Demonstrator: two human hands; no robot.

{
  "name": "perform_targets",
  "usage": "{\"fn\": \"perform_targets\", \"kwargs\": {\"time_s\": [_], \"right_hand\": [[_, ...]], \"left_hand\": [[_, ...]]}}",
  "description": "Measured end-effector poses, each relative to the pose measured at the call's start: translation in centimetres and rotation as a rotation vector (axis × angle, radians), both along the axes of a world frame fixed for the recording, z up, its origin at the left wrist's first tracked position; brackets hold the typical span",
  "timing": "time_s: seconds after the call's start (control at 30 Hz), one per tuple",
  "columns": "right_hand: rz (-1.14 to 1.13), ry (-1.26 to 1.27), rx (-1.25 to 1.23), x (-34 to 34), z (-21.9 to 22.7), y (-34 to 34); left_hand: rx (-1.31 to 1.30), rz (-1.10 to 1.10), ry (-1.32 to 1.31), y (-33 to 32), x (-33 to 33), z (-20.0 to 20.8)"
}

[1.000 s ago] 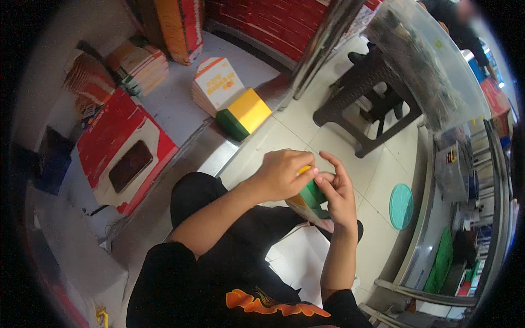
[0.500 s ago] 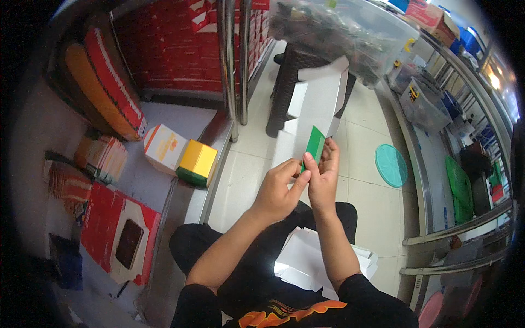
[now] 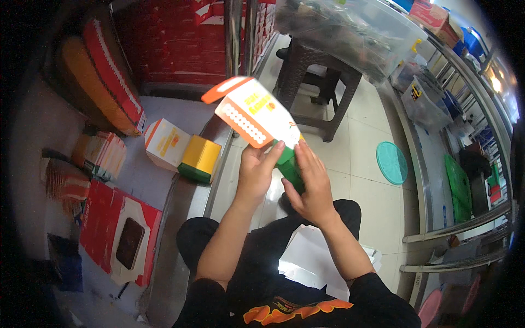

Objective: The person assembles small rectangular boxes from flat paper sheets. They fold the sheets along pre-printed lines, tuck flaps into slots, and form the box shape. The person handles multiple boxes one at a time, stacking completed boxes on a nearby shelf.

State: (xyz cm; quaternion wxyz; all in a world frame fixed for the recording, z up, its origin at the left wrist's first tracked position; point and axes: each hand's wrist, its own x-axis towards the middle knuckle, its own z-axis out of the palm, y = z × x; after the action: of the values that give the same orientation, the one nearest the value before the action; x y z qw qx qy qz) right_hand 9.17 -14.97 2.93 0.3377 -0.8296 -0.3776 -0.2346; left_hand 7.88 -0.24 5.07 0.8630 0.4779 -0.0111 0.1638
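Note:
A folding carton [image 3: 261, 109], printed white and orange with a green end, is held up in front of me between both hands. Its orange flap stands open at the far left end. My left hand [image 3: 253, 174] grips the near edge, thumb on the printed side and fingers partly hidden beneath. My right hand [image 3: 313, 183] closes round the green end, thumb below it and fingers laid along the top. Several white unprinted-side cardboard blanks [image 3: 311, 254] lie in my lap.
On the low shelf at left are stacked cartons [image 3: 164, 145] with a yellow-and-green end [image 3: 199, 158], a red box [image 3: 101, 218] and a phone [image 3: 130, 242]. Ahead are a dark stool [image 3: 322, 68], a clear bin [image 3: 350, 33] and metal posts. A teal lid [image 3: 391, 163] lies on the floor.
The carton has turned from its plain white inside to its printed outside and swung left, uncovering the stool. My hands have shifted apart along it; the left moved nearer and left.

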Motion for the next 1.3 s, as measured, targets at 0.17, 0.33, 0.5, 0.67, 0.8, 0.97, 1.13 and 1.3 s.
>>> {"fn": "perform_targets", "kwargs": {"time_s": [0.17, 0.33, 0.5, 0.67, 0.8, 0.97, 1.13, 1.3], "right_hand": [[0.172, 0.376, 0.137, -0.9, 0.1, -0.4], [0.261, 0.490, 0.110, -0.3, 1.1, -1.1], [0.058, 0.368, 0.435, -0.6, -0.4, 0.6], [-0.133, 0.037, 0.360, -0.6, -0.6, 2.4], [-0.198, 0.013, 0.294, -1.0, 0.6, 2.0], [-0.085, 0.189, 0.372, -0.3, 0.9, 1.6], [-0.159, -0.083, 0.196, 0.1, 1.2, 1.6], [-0.148, -0.046, 0.225, 0.5, 0.7, 1.5]], "left_hand": [[0.034, -0.030, -0.002, 2.3, -0.1, -1.0], [0.160, -0.057, 0.028, 4.1, 0.8, -2.2], [0.241, 0.148, -0.007, -0.8, 0.0, -3.1], [0.548, 0.243, -0.187, -1.2, 0.3, -9.0], [0.295, 0.108, -0.137, -0.3, -0.5, -7.2], [-0.048, 0.027, -0.079, -0.2, -0.4, -6.3], [-0.187, 0.020, -0.076, -0.5, -0.4, -3.3], [-0.096, 0.079, -0.080, -0.7, -0.5, -4.3]]}}
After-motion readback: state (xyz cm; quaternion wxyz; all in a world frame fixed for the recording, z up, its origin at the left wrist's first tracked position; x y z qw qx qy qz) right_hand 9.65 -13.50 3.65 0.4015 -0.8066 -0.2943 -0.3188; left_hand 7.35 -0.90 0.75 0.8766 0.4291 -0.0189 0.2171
